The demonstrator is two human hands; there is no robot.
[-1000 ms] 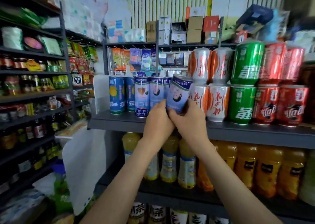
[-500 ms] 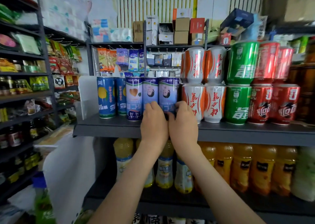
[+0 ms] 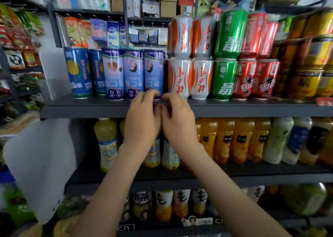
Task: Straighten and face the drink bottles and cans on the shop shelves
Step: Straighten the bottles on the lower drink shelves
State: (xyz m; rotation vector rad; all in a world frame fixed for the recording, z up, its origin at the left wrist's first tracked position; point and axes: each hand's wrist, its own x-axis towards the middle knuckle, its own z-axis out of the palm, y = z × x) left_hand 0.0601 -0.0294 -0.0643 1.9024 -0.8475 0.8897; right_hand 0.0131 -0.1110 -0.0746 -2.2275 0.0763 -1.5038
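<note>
Okay, lavender can [image 3: 153, 71] with a face print stands upright in the front row of the grey shelf [image 3: 86, 108], label facing out. Both my hands are on its base. My left hand [image 3: 142, 117] curls its fingers [image 3: 148, 94] round the bottom rim from the left. My right hand [image 3: 178, 118] has its fingers [image 3: 171, 98] bent onto the same rim from the right. The fingers are closed on the can, not spread, and the two hands touch each other in front of the shelf lip.

Just left of that can, side by side, are two matching lavender cans [image 3: 133, 72]. Further left are two dark blue cans [image 3: 79, 72] with a yellow fruit print. Just right of it are white-and-orange cans [image 3: 180, 76], stacked two high. Past them come green cans [image 3: 223, 78], then red cans [image 3: 254, 80], also two high. Farthest right are gold cans [image 3: 310, 74], blurred.

One shelf below the can are pale yellow juice bottles [image 3: 106, 141], some hidden behind my wrists. Down and to the right are orange juice bottles [image 3: 225, 139]. Two shelves below it are tea bottles [image 3: 162, 204] with black characters on white labels.

Above and behind the can, hanging packets [image 3: 111, 33] are on hooks, with cardboard boxes [image 3: 168, 0] higher up. Far left of it are snack bags [image 3: 16, 36] on another rack, too blurred to read.
</note>
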